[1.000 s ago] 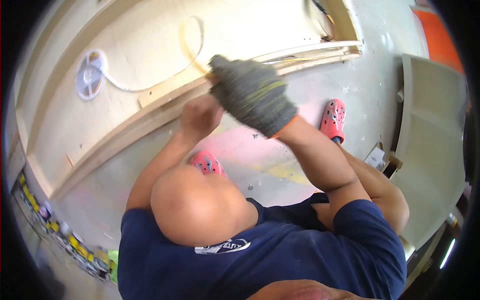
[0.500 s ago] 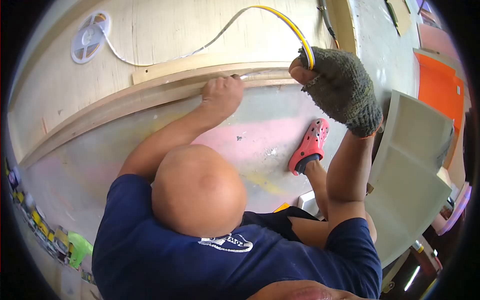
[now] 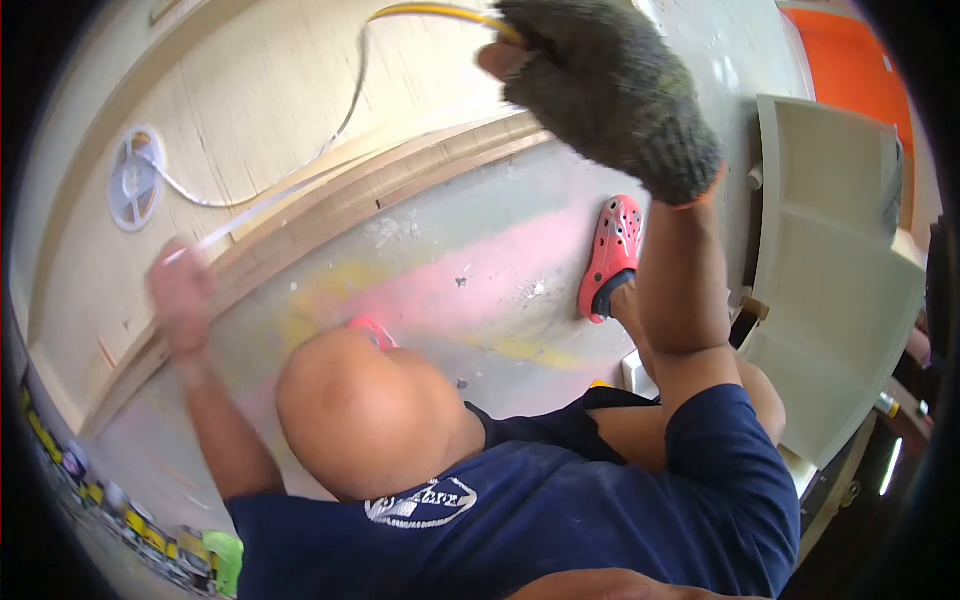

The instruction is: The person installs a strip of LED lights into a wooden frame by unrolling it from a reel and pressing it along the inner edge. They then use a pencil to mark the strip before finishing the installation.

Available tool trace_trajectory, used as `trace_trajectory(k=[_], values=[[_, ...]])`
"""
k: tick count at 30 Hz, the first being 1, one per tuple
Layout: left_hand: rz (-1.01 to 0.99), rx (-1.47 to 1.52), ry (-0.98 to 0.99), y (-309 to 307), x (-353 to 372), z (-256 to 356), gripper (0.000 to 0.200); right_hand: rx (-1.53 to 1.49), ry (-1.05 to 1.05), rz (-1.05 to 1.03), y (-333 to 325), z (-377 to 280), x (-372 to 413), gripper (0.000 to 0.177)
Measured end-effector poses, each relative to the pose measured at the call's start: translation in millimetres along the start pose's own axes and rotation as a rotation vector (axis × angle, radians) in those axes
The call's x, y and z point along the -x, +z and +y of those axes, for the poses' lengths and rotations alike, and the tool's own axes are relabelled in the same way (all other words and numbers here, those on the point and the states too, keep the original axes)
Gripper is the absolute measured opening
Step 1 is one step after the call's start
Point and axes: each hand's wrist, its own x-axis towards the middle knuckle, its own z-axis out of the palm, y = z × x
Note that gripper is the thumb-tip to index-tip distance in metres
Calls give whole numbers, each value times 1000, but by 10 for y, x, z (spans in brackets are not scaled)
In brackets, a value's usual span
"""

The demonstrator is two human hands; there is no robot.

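Observation:
My bare left hand [image 3: 182, 295] is at the left by the wooden edge, blurred by motion, its fingers closed on the end of a thin white strip [image 3: 265, 212]. That strip stretches along the edge toward the upper right. At the top, my right hand [image 3: 590, 85], in a dark fingerless knit glove, pinches a yellow-and-white LED strip [image 3: 430, 10] between thumb and fingers. The LED strip loops back to a white plastic reel [image 3: 134, 180] lying on the wooden panel [image 3: 270, 100]. Whether the white strip and LED strip join behind my glove is hidden.
A long wooden batten [image 3: 330, 200] borders the panel. The paint-stained floor [image 3: 450, 270] lies below, with a red clog [image 3: 612, 250] on my foot. White moulded panels [image 3: 830, 280] and an orange piece [image 3: 860, 70] stand at the right; clutter lines the lower left.
My left hand has swept left and down along the batten, drawing the white strip out. My gloved right hand has moved up and left, still pinching the LED strip. The view has shifted.

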Motion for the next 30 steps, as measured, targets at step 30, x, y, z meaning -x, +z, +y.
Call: trace_trajectory(k=[30], values=[[-617, -276, -137, 962, -105, 848, 57, 49, -364, 207, 1975, -384, 405, 15]])
